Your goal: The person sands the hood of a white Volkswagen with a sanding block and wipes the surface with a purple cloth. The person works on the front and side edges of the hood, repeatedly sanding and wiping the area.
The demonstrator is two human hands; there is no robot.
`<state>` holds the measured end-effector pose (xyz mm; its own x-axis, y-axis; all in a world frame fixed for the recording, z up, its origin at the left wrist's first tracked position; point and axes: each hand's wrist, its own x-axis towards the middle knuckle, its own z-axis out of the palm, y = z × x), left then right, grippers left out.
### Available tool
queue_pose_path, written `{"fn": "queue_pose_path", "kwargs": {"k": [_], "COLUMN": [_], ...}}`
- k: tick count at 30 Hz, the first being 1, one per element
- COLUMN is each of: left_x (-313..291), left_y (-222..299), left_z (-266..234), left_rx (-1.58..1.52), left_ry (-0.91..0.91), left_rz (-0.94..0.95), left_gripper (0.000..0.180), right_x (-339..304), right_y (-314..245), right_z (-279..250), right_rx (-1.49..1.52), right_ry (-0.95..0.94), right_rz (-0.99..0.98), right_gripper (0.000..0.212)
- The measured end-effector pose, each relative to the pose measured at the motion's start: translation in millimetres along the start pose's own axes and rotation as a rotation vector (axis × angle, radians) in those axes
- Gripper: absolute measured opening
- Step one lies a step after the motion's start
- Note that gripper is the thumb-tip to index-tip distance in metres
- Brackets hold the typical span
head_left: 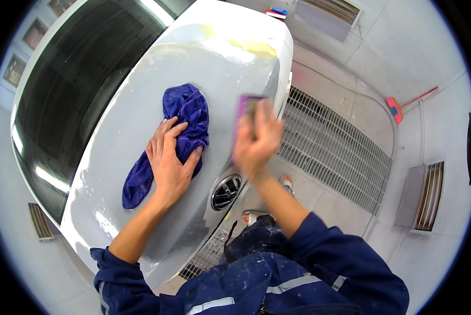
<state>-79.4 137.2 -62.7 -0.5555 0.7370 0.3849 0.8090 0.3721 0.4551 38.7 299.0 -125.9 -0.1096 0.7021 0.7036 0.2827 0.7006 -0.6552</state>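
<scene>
My left hand (170,163) rests on a crumpled dark blue cloth (187,105), its fingers and thumb curled around the folds. The cloth lies on a white car's wet-looking panel (114,134), which has grey patches. To the right, my right hand (259,139) is smeared by motion. Its fingers grip a flat purple sanding block (242,107) against the panel near its curved edge. Below that hand, a round chrome emblem (226,192) sits on the car's end. Yellowish patches (256,48) show toward the panel's far side.
Dark car glass (88,68) borders the panel on the left. Floor grating (335,147) runs along the car's right side. Small red and blue items (276,13) sit at the far corner. A red broom (395,109) leans by the wall, near a vent (428,197).
</scene>
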Motion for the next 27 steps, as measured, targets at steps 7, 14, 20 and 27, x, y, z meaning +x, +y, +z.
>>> {"fn": "queue_pose_path", "kwargs": {"k": [7, 14, 20, 27], "left_x": [-2, 26, 94, 149], "left_y": [-4, 9, 23, 40], "left_z": [-1, 2, 42, 79], "left_rx": [0.092, 0.200, 0.092, 0.082], "left_ry": [-0.026, -0.168, -0.170, -0.132], "left_rz": [0.010, 0.187, 0.457, 0.471], "left_gripper": [0.069, 0.073, 0.061, 0.055], "right_x": [-25, 7, 68, 28], "right_y": [-28, 39, 110, 82], "right_z": [-16, -2, 26, -2], "right_rx": [0.150, 0.053, 0.174, 0.199], "right_ry": [-0.155, -0.130, -0.130, -0.171], "right_rz": [0.039, 0.093, 0.142, 0.156], "right_gripper": [0.054, 0.047, 0.045, 0.046]}}
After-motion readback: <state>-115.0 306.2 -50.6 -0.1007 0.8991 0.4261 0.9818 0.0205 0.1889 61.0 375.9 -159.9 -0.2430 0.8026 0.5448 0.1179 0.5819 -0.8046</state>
